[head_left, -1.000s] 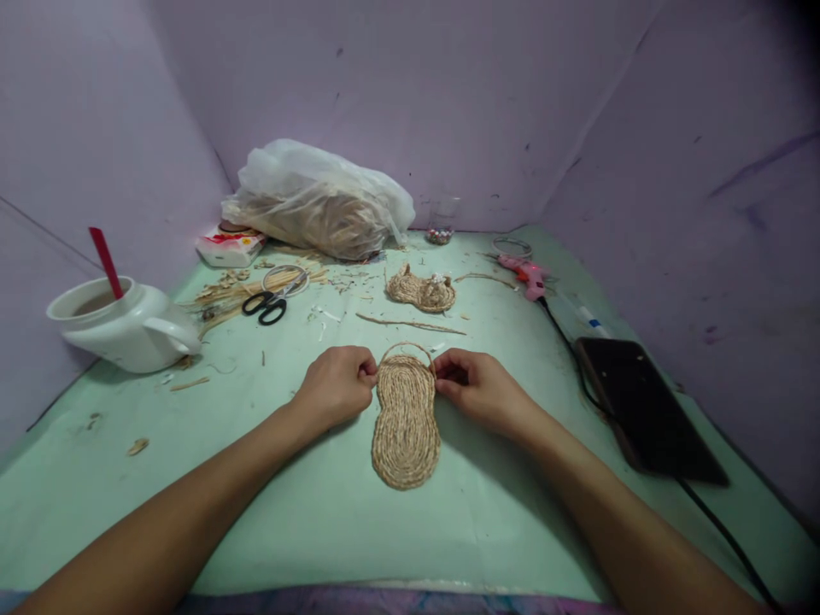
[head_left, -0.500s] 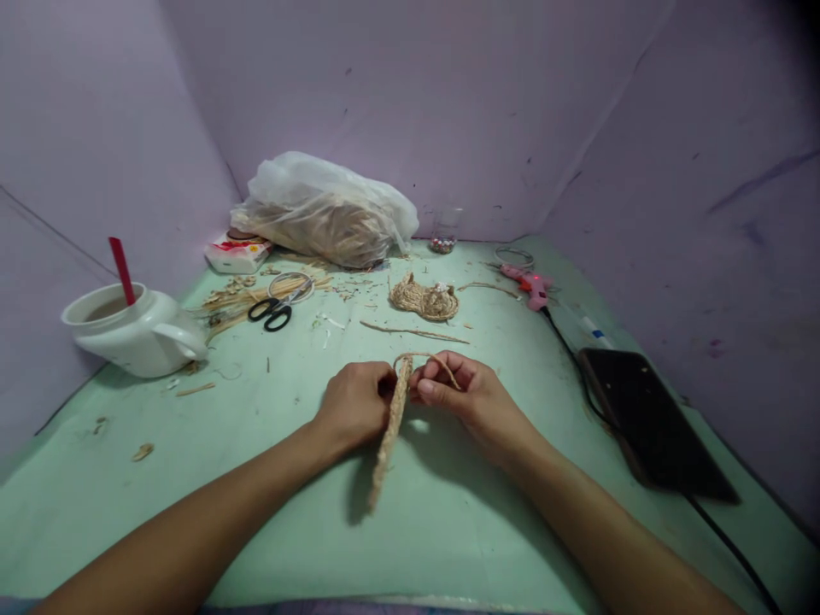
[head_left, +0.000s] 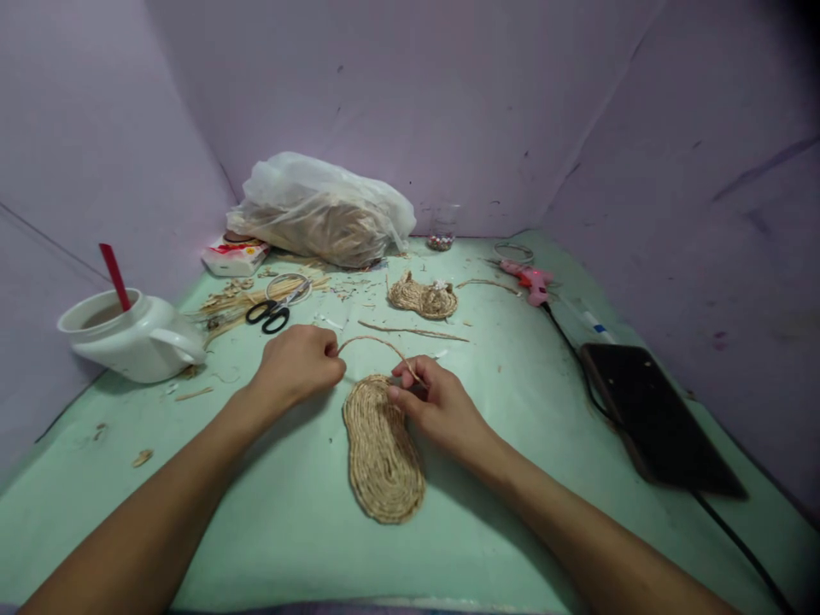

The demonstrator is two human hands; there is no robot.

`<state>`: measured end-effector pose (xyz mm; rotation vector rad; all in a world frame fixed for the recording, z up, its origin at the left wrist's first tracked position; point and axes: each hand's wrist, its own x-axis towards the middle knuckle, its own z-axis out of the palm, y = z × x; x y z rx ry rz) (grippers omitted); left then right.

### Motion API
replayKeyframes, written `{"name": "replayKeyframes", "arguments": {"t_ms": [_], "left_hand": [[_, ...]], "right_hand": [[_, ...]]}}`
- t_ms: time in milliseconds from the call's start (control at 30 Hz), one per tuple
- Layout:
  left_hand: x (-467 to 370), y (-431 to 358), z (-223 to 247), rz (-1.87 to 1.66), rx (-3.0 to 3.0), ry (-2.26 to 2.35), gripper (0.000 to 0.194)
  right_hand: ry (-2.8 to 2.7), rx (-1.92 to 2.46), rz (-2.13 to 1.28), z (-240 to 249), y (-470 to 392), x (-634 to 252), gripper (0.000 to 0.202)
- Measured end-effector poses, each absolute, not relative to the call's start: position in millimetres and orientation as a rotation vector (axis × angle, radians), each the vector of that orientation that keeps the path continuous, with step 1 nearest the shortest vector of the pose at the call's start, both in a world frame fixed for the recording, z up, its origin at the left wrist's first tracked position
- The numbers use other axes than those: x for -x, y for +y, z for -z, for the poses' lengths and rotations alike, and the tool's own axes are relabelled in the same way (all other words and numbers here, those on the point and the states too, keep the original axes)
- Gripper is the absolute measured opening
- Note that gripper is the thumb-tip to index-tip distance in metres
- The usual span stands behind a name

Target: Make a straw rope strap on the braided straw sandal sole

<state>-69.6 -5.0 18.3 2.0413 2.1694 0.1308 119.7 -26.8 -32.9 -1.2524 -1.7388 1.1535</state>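
A flat, sole-shaped piece of coiled straw cord lies face up on the table in front of me, narrower in its middle. My left hand is closed beyond its upper left, on one end of a thin straw cord. That cord arches over to my right hand, where it runs across the bent fingers. My right thumb is at the upper right edge of the coiled piece. Whether those fingers also grip the piece is hard to see.
Further back lie a smaller coiled straw piece, a loose cord and black-handled scissors. A white mug stands left. On the right are a pink glue gun, its cable, and a dark phone-like slab. A plastic bag sits behind.
The coiled piece, seen edge-on before, now shows its broad face. My left hand has moved left and away from it, drawing the cord out into a wide arch; my right hand shifted slightly.
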Motion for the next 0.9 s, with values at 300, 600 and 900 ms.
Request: {"name": "replayKeyframes", "arguments": {"t_ms": [300, 600, 900], "left_hand": [[70, -17, -26, -0.097, -1.682, 1.673, 0.007], [57, -15, -6, -0.400, -1.572, 1.593, 0.004], [51, -13, 8, -0.513, -1.870, 1.842, 0.010]], "right_hand": [[-1.736, 1.339, -1.235, 33, -27, -130, 0.021], [-1.545, 1.305, -1.322, 25, -26, -136, 0.014], [-1.902, 1.448, -0.898, 27, -12, -155, 0.018]]}}
